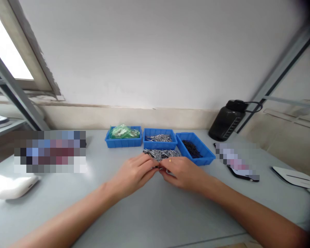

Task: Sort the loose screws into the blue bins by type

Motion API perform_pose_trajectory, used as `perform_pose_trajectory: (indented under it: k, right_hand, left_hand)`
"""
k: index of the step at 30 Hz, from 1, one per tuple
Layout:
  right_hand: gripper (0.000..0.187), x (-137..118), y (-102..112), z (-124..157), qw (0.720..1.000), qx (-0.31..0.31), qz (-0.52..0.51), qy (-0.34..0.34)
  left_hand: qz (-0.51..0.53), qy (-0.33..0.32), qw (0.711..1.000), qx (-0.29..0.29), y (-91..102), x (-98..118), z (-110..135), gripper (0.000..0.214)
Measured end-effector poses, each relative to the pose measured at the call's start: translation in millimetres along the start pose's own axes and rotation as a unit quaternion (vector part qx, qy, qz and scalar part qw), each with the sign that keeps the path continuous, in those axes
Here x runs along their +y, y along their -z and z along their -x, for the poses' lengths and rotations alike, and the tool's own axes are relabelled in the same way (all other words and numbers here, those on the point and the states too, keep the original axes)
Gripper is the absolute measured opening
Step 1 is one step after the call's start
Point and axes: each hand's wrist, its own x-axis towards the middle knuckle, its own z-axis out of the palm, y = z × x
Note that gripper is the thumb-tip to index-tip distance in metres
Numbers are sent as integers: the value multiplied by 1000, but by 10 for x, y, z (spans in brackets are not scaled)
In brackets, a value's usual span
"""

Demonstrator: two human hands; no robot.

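My left hand (138, 169) and my right hand (182, 172) meet at the middle of the table, fingertips pinched together. Between them shows a tiny dark bit, too small to name and mostly covered by the fingers. A ring sits on a finger of the right hand. Just behind the fingertips lies a heap of thin silver metal pins (167, 153). Beyond it, a blue bin (160, 145) holds more such silver pieces. To the right, a second blue bin (208, 159) contains dark, slender pieces.
A blue bin (124, 143) with a green plastic bag (122, 131) stands back left. A dark bottle (227, 120) leans at back right, near a blurred-out phone-like object (244, 177). A white rounded object (15, 187) lies at left. The wall (155, 69) closes off the back.
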Motion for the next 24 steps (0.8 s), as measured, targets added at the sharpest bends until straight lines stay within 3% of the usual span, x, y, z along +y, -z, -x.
perform_pose_trajectory:
  k: [13,18,24]
  right_hand:
    - [17,22,0,17,999,37,-26,10]
    - [16,22,-10,20,999,25,-17,22]
    - [19,19,4,15,998,44,-24,36]
  left_hand:
    - [109,107,988,35,-19,-51,-12,13]
    - [132,116,984,27,-29,-54,-17,13]
    - [136,89,985,60,-4,-53,-28,10]
